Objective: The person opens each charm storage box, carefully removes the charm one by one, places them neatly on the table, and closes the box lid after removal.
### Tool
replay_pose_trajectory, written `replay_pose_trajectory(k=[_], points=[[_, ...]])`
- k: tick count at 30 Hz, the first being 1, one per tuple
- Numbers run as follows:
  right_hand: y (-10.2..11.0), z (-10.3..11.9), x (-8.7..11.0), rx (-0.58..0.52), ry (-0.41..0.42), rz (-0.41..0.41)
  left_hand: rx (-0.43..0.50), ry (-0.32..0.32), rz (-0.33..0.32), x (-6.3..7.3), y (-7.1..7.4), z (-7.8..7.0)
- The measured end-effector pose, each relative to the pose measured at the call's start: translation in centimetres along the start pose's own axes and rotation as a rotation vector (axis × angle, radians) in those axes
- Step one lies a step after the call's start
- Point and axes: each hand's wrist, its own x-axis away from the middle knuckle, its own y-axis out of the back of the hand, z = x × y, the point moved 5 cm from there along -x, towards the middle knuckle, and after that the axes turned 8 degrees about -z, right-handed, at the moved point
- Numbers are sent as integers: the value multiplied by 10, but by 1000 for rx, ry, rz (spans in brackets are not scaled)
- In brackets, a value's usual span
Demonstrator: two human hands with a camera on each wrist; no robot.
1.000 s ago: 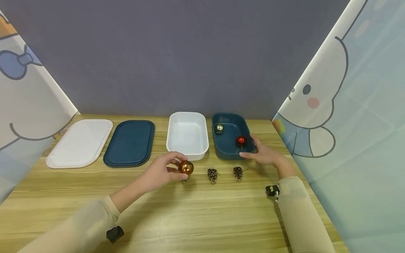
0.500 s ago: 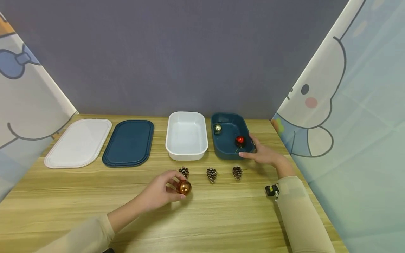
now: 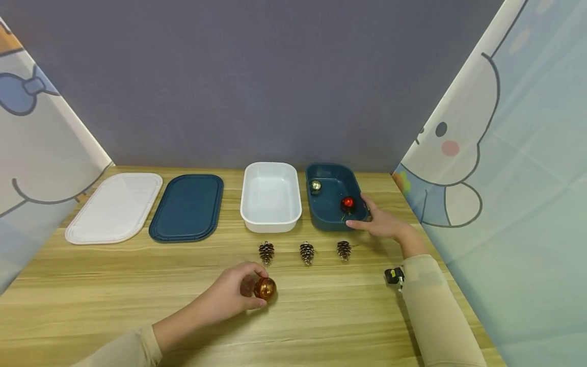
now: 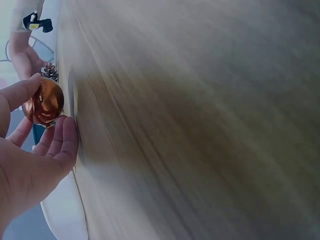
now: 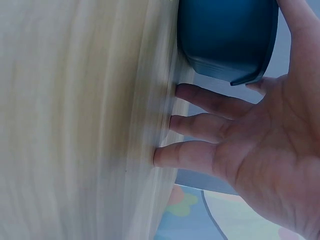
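Between the thumb and fingers of my left hand is a shiny copper Christmas bauble, low over the wooden table. The left wrist view shows the thumb on one side of the bauble, with the fingers around its other side. My right hand rests at the near right corner of a dark blue box, its thumb along the front rim. In the right wrist view, straight fingers reach down to the table beside the box. Inside the box lie a gold bauble and a red bauble.
Several pine cones lie in a row: left pine cone, middle pine cone and right pine cone. Behind them stands a white box. A white lid and a dark blue lid lie flat to the left.
My left hand has drawn the copper bauble back toward me and down, away from the white box, uncovering the left pine cone. The right hand has stayed at the blue box's corner.
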Motion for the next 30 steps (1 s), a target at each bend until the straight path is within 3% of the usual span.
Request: replay_pose_trajectory(k=[8, 30], points=[[1, 0, 1, 6, 9, -9, -11, 23, 7, 0, -2, 0], [1, -2, 1, -7, -3, -10, -54, -34, -7, 1, 0, -1]])
